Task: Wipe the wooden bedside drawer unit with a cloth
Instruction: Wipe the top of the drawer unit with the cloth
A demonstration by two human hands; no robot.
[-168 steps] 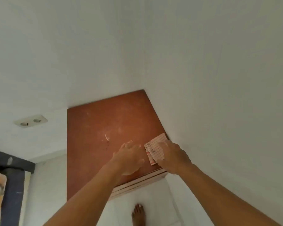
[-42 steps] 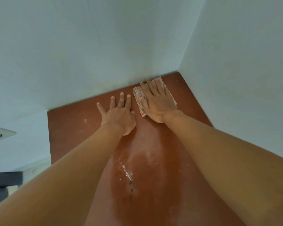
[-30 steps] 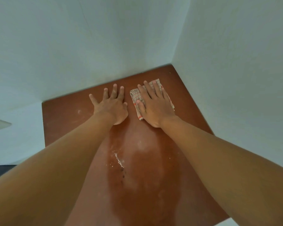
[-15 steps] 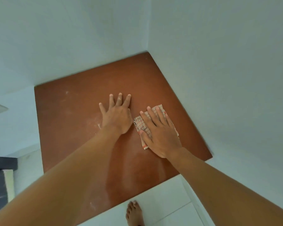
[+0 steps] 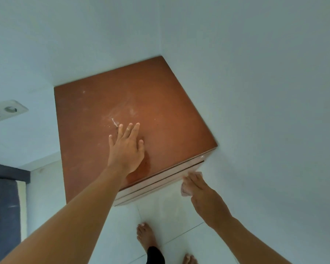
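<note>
Bracing my left hand [image 5: 127,149] flat on the top of the wooden bedside drawer unit [image 5: 171,121], fingers spread and gripping nothing, I steady myself while leaning over it. The unit stands tucked into the corner where two pale walls [image 5: 265,92] meet, so only its top and the front with the drawer edges [image 5: 160,184] can be reached. My right hand [image 5: 200,191] is off the top, beside the front right corner of the unit at the level of the upper drawer edge, closed loosely around the cloth [image 5: 185,190]; the view is blurred there, and the cloth appears only as a pale bunch under the fingers, so I cannot tell whether it touches the wood. Pale smears and a small glinting streak [image 5: 113,121] lie on the top just beyond my left fingertips, which suggests that patch wants another pass. Holding the cloth low at the corner suits wiping the front next. My bare feet [image 5: 146,239] stand on the white tiled floor [image 5: 170,212] close before the unit.
</note>
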